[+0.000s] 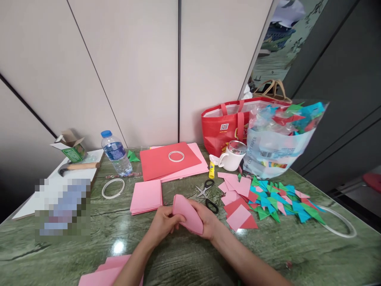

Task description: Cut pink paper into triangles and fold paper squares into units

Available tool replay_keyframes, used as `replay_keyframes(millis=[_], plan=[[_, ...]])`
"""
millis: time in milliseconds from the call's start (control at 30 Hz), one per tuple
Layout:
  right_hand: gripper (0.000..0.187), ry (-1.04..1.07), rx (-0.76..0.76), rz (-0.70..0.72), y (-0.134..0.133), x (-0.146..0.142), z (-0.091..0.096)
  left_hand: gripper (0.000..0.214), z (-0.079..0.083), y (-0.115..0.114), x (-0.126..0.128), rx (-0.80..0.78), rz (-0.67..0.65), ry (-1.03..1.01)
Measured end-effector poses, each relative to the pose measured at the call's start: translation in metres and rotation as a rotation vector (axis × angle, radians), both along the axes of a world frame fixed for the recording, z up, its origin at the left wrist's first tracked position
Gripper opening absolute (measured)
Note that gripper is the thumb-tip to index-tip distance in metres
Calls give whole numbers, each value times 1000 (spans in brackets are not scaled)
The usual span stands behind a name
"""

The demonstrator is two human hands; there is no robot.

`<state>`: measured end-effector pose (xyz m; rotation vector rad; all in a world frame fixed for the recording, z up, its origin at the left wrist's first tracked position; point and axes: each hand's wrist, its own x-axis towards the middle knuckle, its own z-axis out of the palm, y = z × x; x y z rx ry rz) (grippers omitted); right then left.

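Between my two hands is a piece of pink paper (187,214), bent or folded and raised above the table. My left hand (166,221) pinches its left edge, thumb in front. Around the right side of the paper curls my right hand (206,220), its fingers mostly hidden behind the sheet. A stack of square pink paper (146,195) lies just beyond my left hand. Scissors (205,194) with black handles rest with blades apart beyond my right hand. More pink sheets (108,270) lie under my left forearm.
Pink and red offcuts (239,210) and a pile of green, blue and red scraps (276,200) cover the right side. Behind stand a white mug (233,157), a glue stick (211,170), a water bottle (116,155) and a red bag (220,131). A hammer (79,167) lies left.
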<state>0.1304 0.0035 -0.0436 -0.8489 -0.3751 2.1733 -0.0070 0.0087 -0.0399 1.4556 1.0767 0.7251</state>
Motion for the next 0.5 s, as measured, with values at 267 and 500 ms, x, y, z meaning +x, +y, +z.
replay_keyframes(millis=[267, 500], plan=[[31, -160, 65, -311, -11, 13, 4, 34, 10, -8, 5, 88, 7, 99], [46, -475, 413, -400, -17, 1, 4, 44, 32, -37, 21, 245, -140, 136]])
